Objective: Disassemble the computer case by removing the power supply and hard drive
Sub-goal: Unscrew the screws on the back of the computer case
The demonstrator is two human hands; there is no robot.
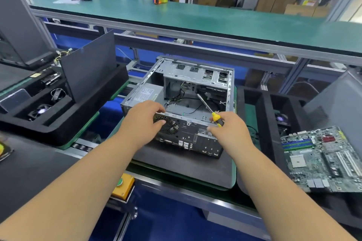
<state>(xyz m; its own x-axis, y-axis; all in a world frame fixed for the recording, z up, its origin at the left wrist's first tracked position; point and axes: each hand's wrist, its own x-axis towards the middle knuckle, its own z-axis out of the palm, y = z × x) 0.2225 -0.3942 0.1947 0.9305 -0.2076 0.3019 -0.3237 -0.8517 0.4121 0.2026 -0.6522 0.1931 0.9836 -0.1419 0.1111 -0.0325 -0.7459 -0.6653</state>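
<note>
**Steadying the case before the power supply comes out**

Bracing the computer case (182, 107) is our first concern. It lies open side up on a dark pad (182, 164) on the counter (234, 170), rear panel toward us. The power supply (146, 92) sits in the near-left corner of the chassis, its grey labelled face showing and its fan grille at the rear panel. The hard drive we judge to be the dark block (210, 90) tucked under the drive cage at the far right, though it is too shadowed to be sure.

Our left hand (146, 116) curls over the rear top edge, thumb across the grille, gripping the case. Our right hand (228, 126) grips a screwdriver (210, 109) by its yellow and black handle, the shaft angled up into the open bay with the tip well clear of any screw.

To do this well, we should keep the left hand's grip firm so the chassis cannot slide on the pad, then bring the tip down to the power supply's rear-panel screws and seat it squarely before turning. Loose black cables (193, 110) cross the chassis floor; we would free any that run to the supply before lifting it.

Around us, a motherboard (321, 158) lies to the right, a black foam tray (51, 111) holding a fan sits to the left, and a dark side panel (88, 64) leans upright beside it.
</note>
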